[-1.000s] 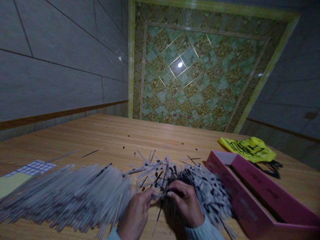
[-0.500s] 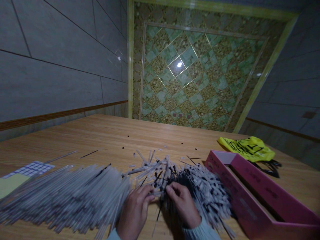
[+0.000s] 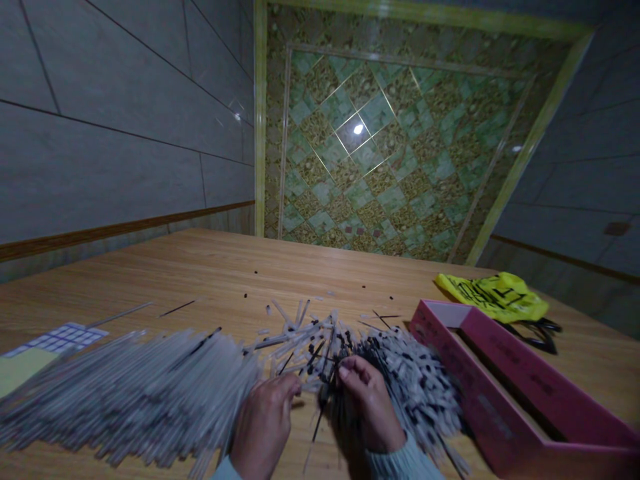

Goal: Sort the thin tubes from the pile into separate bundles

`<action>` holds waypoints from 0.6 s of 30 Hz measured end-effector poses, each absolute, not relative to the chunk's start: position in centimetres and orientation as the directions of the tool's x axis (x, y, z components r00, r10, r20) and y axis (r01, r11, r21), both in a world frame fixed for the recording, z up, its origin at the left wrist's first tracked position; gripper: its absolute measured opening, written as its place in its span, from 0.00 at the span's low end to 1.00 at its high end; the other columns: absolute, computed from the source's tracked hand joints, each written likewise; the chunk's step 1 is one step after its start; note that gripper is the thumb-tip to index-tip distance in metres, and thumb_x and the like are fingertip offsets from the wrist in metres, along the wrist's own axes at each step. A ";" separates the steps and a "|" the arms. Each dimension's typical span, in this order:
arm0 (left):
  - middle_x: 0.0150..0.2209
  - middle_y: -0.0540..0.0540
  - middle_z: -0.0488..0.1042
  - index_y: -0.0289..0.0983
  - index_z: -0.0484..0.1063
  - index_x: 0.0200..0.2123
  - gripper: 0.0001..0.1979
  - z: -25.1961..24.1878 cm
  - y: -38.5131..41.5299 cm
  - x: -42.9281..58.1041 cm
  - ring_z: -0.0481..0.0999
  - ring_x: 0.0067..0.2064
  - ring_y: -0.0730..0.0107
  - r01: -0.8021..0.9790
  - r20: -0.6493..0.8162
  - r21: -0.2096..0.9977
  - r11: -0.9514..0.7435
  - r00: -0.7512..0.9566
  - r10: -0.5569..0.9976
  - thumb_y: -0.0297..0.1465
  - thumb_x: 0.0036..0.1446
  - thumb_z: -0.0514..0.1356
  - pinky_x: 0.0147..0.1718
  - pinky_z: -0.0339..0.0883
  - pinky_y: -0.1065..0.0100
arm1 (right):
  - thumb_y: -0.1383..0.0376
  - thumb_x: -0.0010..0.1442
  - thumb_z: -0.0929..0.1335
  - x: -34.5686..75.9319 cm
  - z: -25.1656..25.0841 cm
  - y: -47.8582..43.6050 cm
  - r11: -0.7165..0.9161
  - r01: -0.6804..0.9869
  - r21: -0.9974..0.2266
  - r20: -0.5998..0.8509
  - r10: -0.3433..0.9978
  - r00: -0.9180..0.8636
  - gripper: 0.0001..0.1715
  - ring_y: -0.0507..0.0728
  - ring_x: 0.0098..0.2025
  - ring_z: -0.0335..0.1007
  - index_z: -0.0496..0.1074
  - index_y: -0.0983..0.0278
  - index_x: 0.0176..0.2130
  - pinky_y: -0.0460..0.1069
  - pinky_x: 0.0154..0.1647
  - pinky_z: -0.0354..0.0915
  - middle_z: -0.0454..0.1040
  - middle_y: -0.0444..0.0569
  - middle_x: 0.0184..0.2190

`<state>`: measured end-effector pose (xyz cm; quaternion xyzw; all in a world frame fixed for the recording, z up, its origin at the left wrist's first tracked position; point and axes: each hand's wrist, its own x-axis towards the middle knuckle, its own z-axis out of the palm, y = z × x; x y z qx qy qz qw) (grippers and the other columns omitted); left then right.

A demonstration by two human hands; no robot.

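My left hand (image 3: 267, 417) is closed, thumb and fingertips pressed together, beside the right end of a wide pile of thin clear plastic tubes (image 3: 150, 393). What it pinches, if anything, does not show. My right hand (image 3: 370, 403) pinches with thumb and forefinger over the loose black sticks; anything between the fingertips is too small to make out. Just right of it lies a heap of short whitish tubes with black ends (image 3: 420, 380). Ahead of both hands, short clear pieces and black bits (image 3: 305, 337) are scattered on the table.
A long pink open box (image 3: 500, 387) stands on the right. Behind it lie a yellow plastic bag (image 3: 493, 297) with black print and its black handles. At the left are a yellow paper (image 3: 25, 373) and a checked sheet (image 3: 63, 338). The wooden table (image 3: 300, 260) meets a tiled wall.
My hands have moved apart: the right has shifted slightly up and right, the left slightly left. The short clear piece seen between them no longer shows there.
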<state>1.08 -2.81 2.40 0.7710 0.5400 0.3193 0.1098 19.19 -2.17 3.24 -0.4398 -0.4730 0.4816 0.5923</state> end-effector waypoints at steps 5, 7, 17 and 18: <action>0.27 0.49 0.75 0.41 0.70 0.29 0.13 1.9 -2.6 1.1 0.72 0.31 0.67 0.764 0.382 0.517 -0.385 0.197 0.903 0.24 0.56 0.47 0.30 0.59 0.70 | 0.59 0.50 0.68 18.8 3.2 -2.2 -0.070 -0.485 -0.871 -0.026 0.995 -0.096 0.11 0.42 0.12 0.39 0.64 0.65 0.27 0.41 0.11 0.35 0.68 0.42 0.23; 0.27 0.48 0.75 0.40 0.70 0.30 0.14 1.8 -2.6 1.0 0.72 0.31 0.66 0.765 0.385 0.511 -0.393 0.206 0.900 0.24 0.57 0.47 0.30 0.59 0.69 | 0.58 0.51 0.67 18.5 3.1 -2.4 -0.102 -0.519 -0.848 -0.028 0.989 -0.148 0.12 0.42 0.12 0.41 0.65 0.65 0.28 0.41 0.11 0.35 0.69 0.43 0.24; 0.28 0.50 0.75 0.41 0.69 0.29 0.14 2.8 -3.0 1.1 0.71 0.31 0.66 0.784 0.336 0.497 -0.373 0.222 0.915 0.23 0.56 0.47 0.31 0.57 0.68 | 0.60 0.45 0.74 18.1 2.2 -2.4 0.206 -0.109 -0.973 0.207 0.978 -0.001 0.14 0.52 0.28 0.60 0.71 0.67 0.28 0.47 0.30 0.56 0.67 0.44 0.24; 0.28 0.49 0.75 0.41 0.69 0.29 0.14 2.8 -3.0 1.1 0.71 0.31 0.66 0.782 0.334 0.499 -0.373 0.224 0.916 0.23 0.56 0.47 0.31 0.57 0.68 | 0.60 0.45 0.74 18.2 2.3 -2.4 0.225 -0.075 -0.971 0.226 0.974 -0.007 0.14 0.52 0.29 0.60 0.71 0.67 0.28 0.48 0.31 0.57 0.67 0.45 0.25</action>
